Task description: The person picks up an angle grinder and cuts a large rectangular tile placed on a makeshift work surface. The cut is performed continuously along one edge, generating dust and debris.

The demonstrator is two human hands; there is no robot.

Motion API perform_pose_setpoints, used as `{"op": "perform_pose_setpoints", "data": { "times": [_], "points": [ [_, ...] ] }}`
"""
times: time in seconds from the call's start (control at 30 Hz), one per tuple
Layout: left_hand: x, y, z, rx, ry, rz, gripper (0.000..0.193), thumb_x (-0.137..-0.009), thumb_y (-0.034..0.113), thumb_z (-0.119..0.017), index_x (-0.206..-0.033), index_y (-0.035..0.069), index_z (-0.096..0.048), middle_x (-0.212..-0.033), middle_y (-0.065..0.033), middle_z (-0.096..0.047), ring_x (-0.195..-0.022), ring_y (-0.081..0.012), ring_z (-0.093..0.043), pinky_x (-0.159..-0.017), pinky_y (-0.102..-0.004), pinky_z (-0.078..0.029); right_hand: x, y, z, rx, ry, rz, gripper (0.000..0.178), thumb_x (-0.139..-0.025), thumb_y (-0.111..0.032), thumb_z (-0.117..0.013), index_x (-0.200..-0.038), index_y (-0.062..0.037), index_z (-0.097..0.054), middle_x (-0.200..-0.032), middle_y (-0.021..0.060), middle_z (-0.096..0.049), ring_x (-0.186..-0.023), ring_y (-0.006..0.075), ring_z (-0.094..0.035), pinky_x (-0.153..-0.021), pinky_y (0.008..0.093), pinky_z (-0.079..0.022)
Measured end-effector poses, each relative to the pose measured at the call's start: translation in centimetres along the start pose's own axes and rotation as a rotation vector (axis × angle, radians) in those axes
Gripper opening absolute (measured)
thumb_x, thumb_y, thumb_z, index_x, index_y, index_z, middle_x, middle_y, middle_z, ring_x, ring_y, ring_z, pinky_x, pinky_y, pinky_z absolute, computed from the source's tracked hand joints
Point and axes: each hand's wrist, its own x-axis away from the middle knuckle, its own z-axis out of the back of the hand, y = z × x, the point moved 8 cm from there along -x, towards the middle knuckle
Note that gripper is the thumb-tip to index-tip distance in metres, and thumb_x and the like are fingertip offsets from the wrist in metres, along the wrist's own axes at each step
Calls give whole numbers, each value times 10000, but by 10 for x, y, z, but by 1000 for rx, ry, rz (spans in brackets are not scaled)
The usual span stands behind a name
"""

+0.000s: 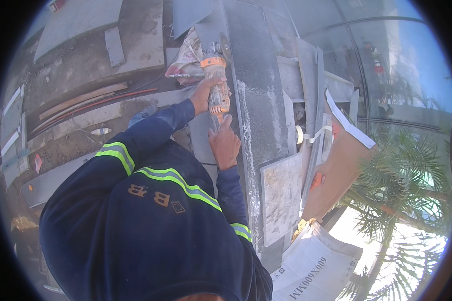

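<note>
A dusty angle grinder (219, 96) with orange bands is held lengthwise in front of me, its round disc (225, 47) at the far end by the edge of a long dark grey stone slab (258, 65). My left hand (205, 95) wraps round the middle of the grinder's body from the left. Closer to me, my right hand (224, 144) closes on its rear end. White dust lies in a line along the slab's left edge. Whether the disc touches the stone I cannot tell.
A crumpled plastic bag (188, 55) lies left of the grinder. On the right are a pale rough tile (281, 198), a roll of white tape (300, 134), a brown board (336, 173) and a printed carton (316, 266). Palm fronds (402, 170) stand beyond, beside glass panels (402, 70).
</note>
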Motion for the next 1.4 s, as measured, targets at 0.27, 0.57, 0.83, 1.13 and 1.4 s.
{"op": "perform_pose_setpoints", "data": {
  "times": [0.27,0.57,0.83,1.13,1.4],
  "points": [
    [-16,7,-1,3,-33,-9,366,-821,254,-750,-1075,51,-582,-892,-150,-654,-816,-290,-705,-683,-454,-605,-19,1,-6,-85,14,27,692,-819,-268,-741,-1315,53,-379,-806,242,-702,-733,430,-695,-628,500,-551],
    [-17,8,-3,4,-54,-4,328,-840,245,-731,-1064,58,-583,-900,-135,-655,-827,-287,-705,-692,-458,-605,-21,1,-7,-77,14,2,696,-830,-297,-741,-1315,51,-383,-830,250,-704,-759,437,-696,-657,517,-550],
    [7,-1,-4,-3,-7,-17,329,-843,238,-728,-1072,51,-581,-901,-147,-663,-825,-294,-715,-696,-465,-614,1,3,-2,-32,-36,-9,699,-827,-268,-760,-1332,32,-381,-860,201,-705,-736,397,-708,-628,473,-566],
    [-3,-1,-2,-3,-31,-14,337,-838,243,-737,-1070,56,-580,-886,-140,-656,-804,-287,-711,-682,-456,-611,-5,3,-2,-55,-24,4,687,-816,-231,-770,-1316,37,-382,-848,209,-705,-732,406,-704,-623,478,-560],
    [-19,3,4,-6,-28,-13,337,-843,249,-724,-1083,57,-586,-900,-147,-655,-827,-298,-707,-691,-455,-601,-17,2,-4,-39,17,25,686,-822,-232,-766,-1318,57,-391,-821,208,-701,-721,399,-703,-617,470,-560]
  ]
}}
